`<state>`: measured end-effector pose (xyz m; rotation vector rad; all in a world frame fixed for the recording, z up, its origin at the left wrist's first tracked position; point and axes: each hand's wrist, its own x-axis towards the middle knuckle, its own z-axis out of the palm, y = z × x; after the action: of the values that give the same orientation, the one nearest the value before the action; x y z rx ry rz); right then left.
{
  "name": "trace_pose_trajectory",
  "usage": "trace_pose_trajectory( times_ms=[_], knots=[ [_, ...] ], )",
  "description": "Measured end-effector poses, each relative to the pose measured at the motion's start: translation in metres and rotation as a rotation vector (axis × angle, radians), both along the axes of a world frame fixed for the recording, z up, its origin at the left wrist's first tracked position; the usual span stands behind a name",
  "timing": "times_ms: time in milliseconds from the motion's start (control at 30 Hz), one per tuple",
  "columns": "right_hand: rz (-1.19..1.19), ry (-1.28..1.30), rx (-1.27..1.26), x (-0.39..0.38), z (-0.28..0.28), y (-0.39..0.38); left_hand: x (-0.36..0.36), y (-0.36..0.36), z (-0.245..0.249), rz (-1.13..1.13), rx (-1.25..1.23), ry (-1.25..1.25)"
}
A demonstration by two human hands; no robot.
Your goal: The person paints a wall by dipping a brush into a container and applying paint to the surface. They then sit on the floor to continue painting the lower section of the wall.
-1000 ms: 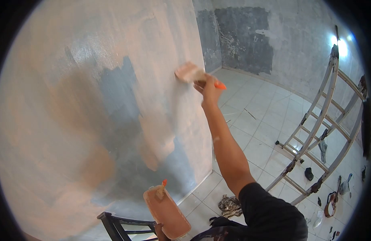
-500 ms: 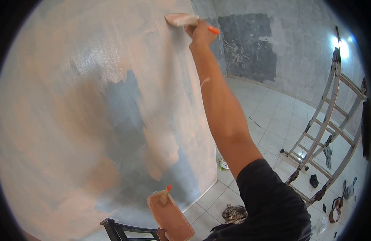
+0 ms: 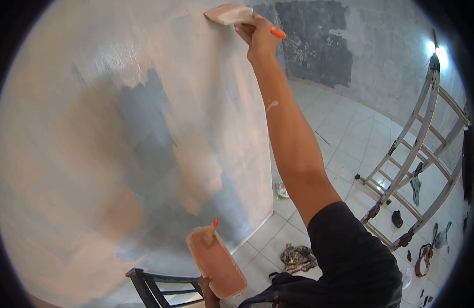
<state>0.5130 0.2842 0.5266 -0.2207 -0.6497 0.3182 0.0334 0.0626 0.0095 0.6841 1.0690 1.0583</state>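
Observation:
My right hand [image 3: 262, 40] is closed round a wide paintbrush [image 3: 229, 14] with an orange handle end. Its bristles touch the wall [image 3: 185, 56] near the top of the view. That wall bears pale peach paint with a dark grey patch [image 3: 149, 123] in the middle. Low in the view, my left hand [image 3: 208, 290] grips the left side of a peach-coloured paint tray [image 3: 232, 256], its fingers partly hidden by the tray. A second, smaller brush [image 3: 210, 235] with an orange handle leans at the tray's far end.
A black chair or stool frame [image 3: 139, 287] stands beside the tray. On the right, a metal stepladder [image 3: 419, 138] rests on white floor tiles. A crumpled cloth [image 3: 297, 257], a small wrapper [image 3: 281, 190], a dark lump [image 3: 396, 219] and loose tools [image 3: 442, 237] lie on the floor.
The view has shifted, so the wall patch and floor items appear higher. My brush has slid slightly down along the wall. More of my left hand shows at the tray.

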Motion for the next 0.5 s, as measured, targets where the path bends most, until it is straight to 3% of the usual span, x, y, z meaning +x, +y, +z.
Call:
trace_pose_trajectory(
  times_ms=[67,200,267,333,433,500],
  knots=[
    [0.005,0.021,-0.013,0.004,-0.064,0.013,-0.01,-0.001,-0.028,0.055,-0.057,-0.015],
    [-0.03,0.173,-0.278,-0.031,-0.263,-0.007,-0.002,-0.01,0.005,0.046,-0.043,-0.043],
    [-0.025,0.315,-0.484,-0.052,-0.328,-0.03,-0.003,-0.007,0.008,-0.003,-0.03,-0.047],
    [-0.019,0.407,-0.57,-0.06,-0.336,-0.038,-0.011,-0.007,0.01,-0.05,-0.021,-0.038],
    [-0.367,0.09,-0.816,-0.043,-0.313,-0.022,-0.024,-0.006,-0.001,-0.047,-0.028,0.076],
    [-0.612,-0.086,-0.922,-0.015,-0.268,0.024,-0.029,-0.002,-0.019,-0.063,-0.011,-0.032]
  ],
)
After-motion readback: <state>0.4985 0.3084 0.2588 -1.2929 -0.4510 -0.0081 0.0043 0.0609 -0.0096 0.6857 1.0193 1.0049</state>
